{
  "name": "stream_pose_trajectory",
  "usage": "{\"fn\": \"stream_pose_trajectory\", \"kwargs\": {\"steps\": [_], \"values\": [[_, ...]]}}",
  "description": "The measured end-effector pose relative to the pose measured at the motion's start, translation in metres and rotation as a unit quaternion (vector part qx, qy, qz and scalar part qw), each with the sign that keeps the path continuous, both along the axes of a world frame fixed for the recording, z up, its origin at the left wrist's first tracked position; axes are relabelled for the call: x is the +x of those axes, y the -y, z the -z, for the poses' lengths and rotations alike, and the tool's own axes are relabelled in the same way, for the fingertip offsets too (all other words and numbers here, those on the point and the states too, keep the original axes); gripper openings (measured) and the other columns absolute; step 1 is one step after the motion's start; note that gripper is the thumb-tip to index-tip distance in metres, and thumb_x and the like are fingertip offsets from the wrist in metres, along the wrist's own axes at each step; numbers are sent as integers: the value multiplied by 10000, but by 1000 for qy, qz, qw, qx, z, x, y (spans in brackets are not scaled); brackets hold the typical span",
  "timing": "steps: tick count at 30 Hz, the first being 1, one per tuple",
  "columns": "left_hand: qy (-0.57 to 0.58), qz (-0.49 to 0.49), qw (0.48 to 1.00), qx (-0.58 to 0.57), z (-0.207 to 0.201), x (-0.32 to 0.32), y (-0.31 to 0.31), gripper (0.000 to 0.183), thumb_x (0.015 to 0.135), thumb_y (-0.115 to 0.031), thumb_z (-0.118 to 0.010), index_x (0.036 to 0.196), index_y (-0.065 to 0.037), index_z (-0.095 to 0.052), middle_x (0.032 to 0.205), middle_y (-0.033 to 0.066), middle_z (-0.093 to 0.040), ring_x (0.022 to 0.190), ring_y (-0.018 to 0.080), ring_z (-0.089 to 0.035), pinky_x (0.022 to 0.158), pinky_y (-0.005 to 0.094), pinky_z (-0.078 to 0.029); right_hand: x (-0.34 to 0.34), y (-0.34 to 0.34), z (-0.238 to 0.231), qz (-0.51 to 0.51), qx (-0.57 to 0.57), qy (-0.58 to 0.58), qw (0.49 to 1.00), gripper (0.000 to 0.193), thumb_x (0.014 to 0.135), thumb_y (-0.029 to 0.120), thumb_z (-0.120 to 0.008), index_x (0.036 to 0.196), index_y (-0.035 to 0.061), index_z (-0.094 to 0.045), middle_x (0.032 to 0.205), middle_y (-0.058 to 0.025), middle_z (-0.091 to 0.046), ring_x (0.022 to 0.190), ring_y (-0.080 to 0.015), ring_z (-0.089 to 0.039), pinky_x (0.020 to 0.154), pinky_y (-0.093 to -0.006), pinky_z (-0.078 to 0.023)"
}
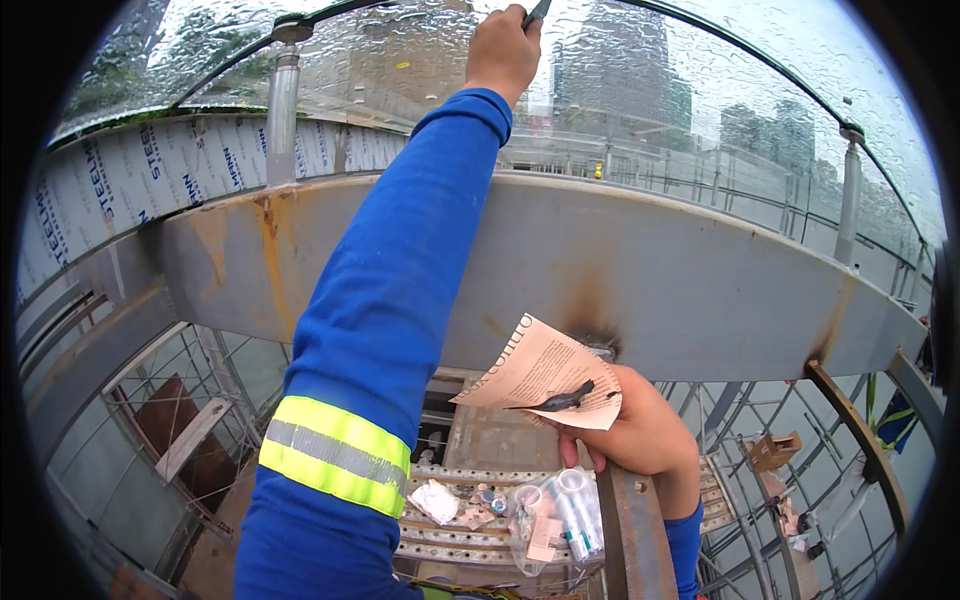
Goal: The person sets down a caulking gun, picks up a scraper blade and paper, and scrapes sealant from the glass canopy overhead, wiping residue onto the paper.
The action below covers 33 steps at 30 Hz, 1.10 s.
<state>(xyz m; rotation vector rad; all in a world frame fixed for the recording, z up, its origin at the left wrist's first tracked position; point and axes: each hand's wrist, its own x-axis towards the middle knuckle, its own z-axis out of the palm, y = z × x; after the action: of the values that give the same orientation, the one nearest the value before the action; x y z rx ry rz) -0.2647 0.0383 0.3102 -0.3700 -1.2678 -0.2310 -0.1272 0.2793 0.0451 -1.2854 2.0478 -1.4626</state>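
My left arm, in a blue sleeve with a reflective band, reaches far up. At the top edge my left hand [503,50] is closed on a small dark grey scraper-like tool [538,11], mostly cut off by the frame. It is near a black strip [680,12] along the top of wet glass. Lower down, my right hand [645,425] grips a curved pinkish-tan card [530,365] with print on it. A smear of black paste [568,397] lies on the card's face. That hand is just above a rusty steel beam [637,530].
A curved grey steel beam [700,265] with rust stains crosses ahead. Metal posts [283,120] stand along the glass. Below, a perforated scaffold plank [460,545] carries a plastic bag [570,510] of tubes and tape, and crumpled white paper [434,501]. Scaffold bars and a cardboard box [776,452] are at right.
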Motion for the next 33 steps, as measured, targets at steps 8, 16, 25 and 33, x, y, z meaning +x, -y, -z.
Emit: {"fn": "stream_pose_trajectory", "kwargs": {"steps": [8,16,25,33], "values": [[18,4,999,31,-1,4,-2,188,903,-187,-602,849,-9,-632,818,245,-662,827,440,-641,737,517,-506,-4,0,3,-8,-15,1,1000,122,899,64,-630,1005,4,-636,685,-60,-662,473,-72,-545,423,-209,-402],[8,-13,999,32,-3,-3,-1,237,910,-219,-598,840,-15,-696,803,236,-668,805,431,-651,732,514,-516,-6,-1,3,-14,-12,8,1000,146,880,40,-627,1022,5,-634,689,-54,-655,492,-74,-555,425,-211,-404],[28,-8,998,56,-6,-5,1,291,915,-268,-594,848,-11,-713,791,248,-669,801,432,-656,725,514,-517,-5,0,3,-12,-9,4,1000,146,894,66,-628,1028,10,-609,667,-54,-652,471,-69,-540,425,-210,-400],[6,-50,995,81,-10,-12,14,317,915,-306,-600,847,-15,-705,798,234,-677,797,425,-659,736,506,-517,-3,1,3,-19,-19,8,1000,143,909,99,-638,1022,13,-619,662,-53,-652,464,-67,-533,426,-212,-400]]}}
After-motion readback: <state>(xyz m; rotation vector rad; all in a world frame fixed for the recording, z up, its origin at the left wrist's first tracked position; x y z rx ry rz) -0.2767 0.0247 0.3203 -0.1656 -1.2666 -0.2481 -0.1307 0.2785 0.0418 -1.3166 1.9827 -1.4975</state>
